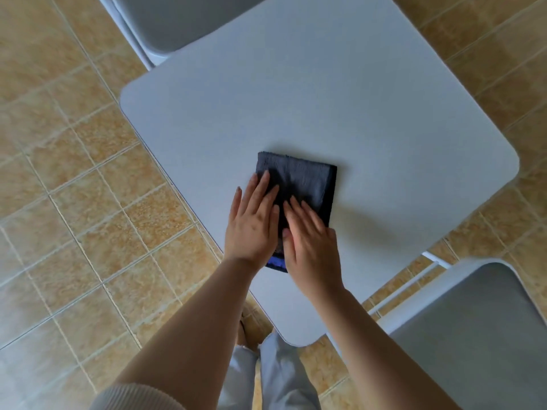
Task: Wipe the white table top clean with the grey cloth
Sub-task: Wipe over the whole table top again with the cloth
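The cloth (299, 187), dark grey and folded into a flat rectangle, lies on the table (355, 99) toward its near-left part, a little in from the left edge. Both hands rest on the cloth's near half, side by side and almost touching. The left hand (253, 223) is flat, fingers straight and slightly spread, its outer fingers spilling past the cloth's left edge onto the bare top. The right hand (310, 244) is also flat, palm down, fingers together and pointing far-left; it looks faintly blurred, so it may be moving. Neither hand grips anything: each is opened wide and pressing down, which suits wiping, since flat palms spread pressure over the whole fold and let the cloth slide without bunching. A blue strip (276, 261) shows at the cloth's near end between the wrists. The folded shape probably gives a thick, even pad. No dirt or marks can be made out on the top, so how much is done cannot be judged. 2 chairs stand by, 1 at the far left (177, 28) and 1 at the near right (473, 335), on a tan tiled floor (74, 173).
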The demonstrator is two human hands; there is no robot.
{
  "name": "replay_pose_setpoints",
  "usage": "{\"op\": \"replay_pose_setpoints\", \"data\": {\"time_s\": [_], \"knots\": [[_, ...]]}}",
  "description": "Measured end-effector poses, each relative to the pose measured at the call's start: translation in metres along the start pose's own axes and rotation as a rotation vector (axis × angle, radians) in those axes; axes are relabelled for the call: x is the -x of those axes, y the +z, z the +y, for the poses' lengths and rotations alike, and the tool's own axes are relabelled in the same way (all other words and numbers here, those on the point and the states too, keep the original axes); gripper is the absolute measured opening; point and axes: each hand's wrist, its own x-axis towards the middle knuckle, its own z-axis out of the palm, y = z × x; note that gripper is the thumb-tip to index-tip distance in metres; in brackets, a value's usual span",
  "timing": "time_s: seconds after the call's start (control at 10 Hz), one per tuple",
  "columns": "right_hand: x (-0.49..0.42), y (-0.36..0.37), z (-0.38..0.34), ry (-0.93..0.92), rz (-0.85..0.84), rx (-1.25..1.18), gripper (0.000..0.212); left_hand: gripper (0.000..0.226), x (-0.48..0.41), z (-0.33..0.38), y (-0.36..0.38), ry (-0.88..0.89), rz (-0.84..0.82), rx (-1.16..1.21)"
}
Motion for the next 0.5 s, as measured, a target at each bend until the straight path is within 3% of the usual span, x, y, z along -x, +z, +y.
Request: {"op": "replay_pose_setpoints", "data": {"time_s": [0.2,0.5], "knots": [[0.0,0.001,0.024,0.096,0.005,0.197,0.055,0.058,0.024,-0.014,0.001,0.09,-0.122,-0.27],[0.008,0.011,0.014,0.123,-0.017,0.211,0.06,0.06,0.036,-0.019,-0.007,0.025,-0.169,-0.346]]}}
